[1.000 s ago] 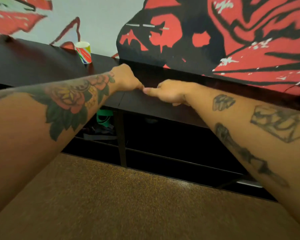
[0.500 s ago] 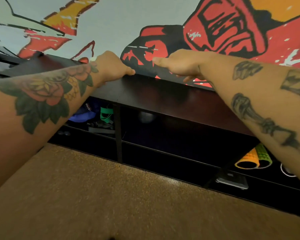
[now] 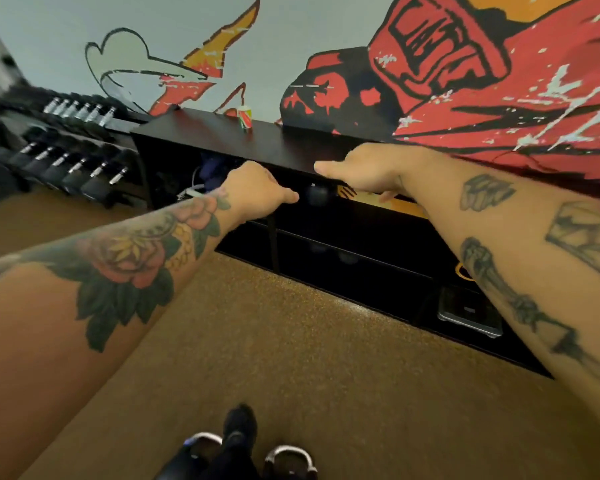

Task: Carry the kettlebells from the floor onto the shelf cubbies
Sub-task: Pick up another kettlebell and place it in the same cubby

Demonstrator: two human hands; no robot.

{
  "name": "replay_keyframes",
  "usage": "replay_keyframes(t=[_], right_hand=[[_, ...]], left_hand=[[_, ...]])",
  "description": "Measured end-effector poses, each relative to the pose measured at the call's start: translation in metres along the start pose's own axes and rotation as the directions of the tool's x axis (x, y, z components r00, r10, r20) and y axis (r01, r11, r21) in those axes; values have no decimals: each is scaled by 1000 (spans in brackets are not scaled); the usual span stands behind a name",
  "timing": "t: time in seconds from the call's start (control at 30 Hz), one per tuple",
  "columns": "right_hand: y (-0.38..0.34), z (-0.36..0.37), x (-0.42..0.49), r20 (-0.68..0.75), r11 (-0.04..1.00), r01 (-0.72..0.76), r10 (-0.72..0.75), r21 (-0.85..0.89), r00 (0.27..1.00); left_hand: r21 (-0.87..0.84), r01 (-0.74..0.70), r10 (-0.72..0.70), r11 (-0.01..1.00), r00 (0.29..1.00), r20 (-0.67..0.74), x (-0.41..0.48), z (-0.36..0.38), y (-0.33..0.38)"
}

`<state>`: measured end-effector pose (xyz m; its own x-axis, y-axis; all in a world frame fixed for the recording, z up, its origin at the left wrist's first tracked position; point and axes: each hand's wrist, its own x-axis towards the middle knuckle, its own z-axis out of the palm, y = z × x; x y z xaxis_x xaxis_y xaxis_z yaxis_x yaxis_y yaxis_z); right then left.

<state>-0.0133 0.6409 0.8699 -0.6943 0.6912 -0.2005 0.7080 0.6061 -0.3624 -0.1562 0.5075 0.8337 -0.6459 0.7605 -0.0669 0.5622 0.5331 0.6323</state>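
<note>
Two kettlebells with silver handles stand on the brown floor at the bottom edge, one point(image 3: 201, 445) left and one point(image 3: 290, 459) right of my black shoe point(image 3: 239, 424). The dark shelf unit point(image 3: 257, 143) runs along the painted wall ahead. A dark round shape point(image 3: 317, 195) sits in an upper cubby between my hands; it looks like a kettlebell. My left hand point(image 3: 260, 188) is stretched out in front of the cubbies, fingers curled, holding nothing. My right hand point(image 3: 361, 171) hovers at the shelf's top edge, fingers extended, empty.
A striped cup point(image 3: 245, 117) stands on the shelf top. A dumbbell rack point(image 3: 66, 161) fills the left corner. An orange roller point(image 3: 395, 206) lies in an upper cubby. A flat grey device point(image 3: 470, 317) rests in a lower cubby.
The view has pulled back from the shelf and tilted down, so the floor kettlebells and my shoe now show. Both hands have come off the shelf top and dropped lower.
</note>
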Motion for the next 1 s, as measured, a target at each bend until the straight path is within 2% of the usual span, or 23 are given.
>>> replay_keyframes(t=[0.2, 0.37, 0.6, 0.77, 0.87, 1.0], right_hand=[[3, 70, -37, 147, 997, 39, -30, -62, 989], [6, 130, -54, 214, 998, -9, -3, 57, 977], [39, 247, -47, 340, 968, -215, 161, 128, 927], [79, 379, -37, 434, 936, -336, 262, 103, 862], [113, 490, -22, 538, 888, -431, 289, 158, 792], [169, 642, -7, 607, 830, -534, 342, 163, 717]], left_hand=[[-7, 71, -70, 997, 995, 67, -56, 28, -34], [-36, 178, -172, 983, 976, 134, -81, 57, -88], [-44, 312, -285, 949, 910, 301, -81, 143, -181], [-36, 407, -360, 913, 844, 398, -78, 240, -275], [-37, 522, -455, 852, 774, 440, -72, 329, -353], [-8, 625, -562, 780, 706, 431, -71, 452, -460]])
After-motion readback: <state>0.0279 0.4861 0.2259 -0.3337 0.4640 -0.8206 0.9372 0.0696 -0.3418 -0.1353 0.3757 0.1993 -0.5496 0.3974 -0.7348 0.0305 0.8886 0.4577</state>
